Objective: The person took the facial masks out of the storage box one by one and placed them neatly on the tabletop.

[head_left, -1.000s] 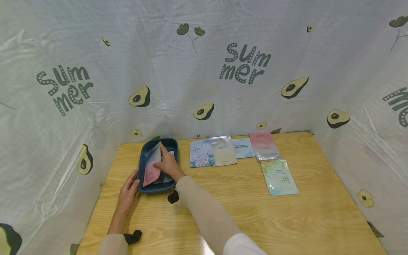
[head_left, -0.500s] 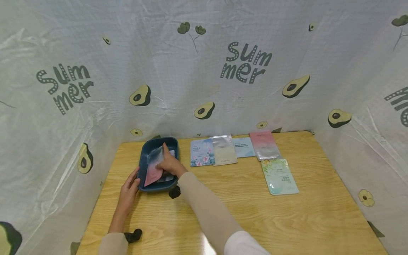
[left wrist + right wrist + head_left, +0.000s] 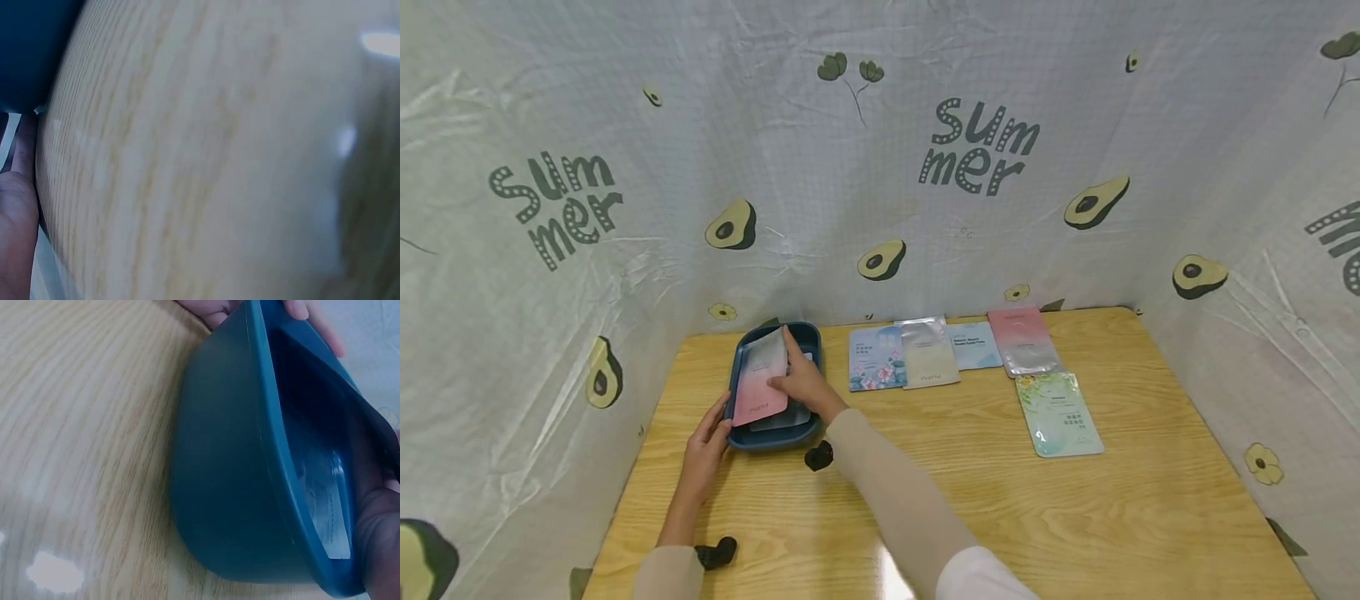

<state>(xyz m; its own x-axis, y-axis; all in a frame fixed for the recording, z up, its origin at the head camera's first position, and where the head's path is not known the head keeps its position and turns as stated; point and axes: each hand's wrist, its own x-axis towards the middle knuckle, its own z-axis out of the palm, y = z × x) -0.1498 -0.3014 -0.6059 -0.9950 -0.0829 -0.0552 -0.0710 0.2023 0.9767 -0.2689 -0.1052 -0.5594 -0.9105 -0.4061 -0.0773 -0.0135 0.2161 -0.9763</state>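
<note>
In the head view my right hand holds a pink-and-silver sheet mask packet by its right side, thumb on top. The packet lies slanted over the dark blue plastic bin, its printed face up. Beneath it, other packets show partly inside the bin. My left hand rests against the bin's left wall, fingers fairly straight and tips right at the rim. From the right wrist view, the packet's dark underside spans the bin's opening, and a left fingertip shows over the far rim.
Along the back of the wooden table lie a blue floral packet, a cream-and-silver one, a light blue one and a pink one. A green packet lies nearer. A printed curtain surrounds the table.
The right hand has raised the pink-and-silver packet from deeper in the bin, and its face has turned further upward. The left hand stays at the bin's left wall.
</note>
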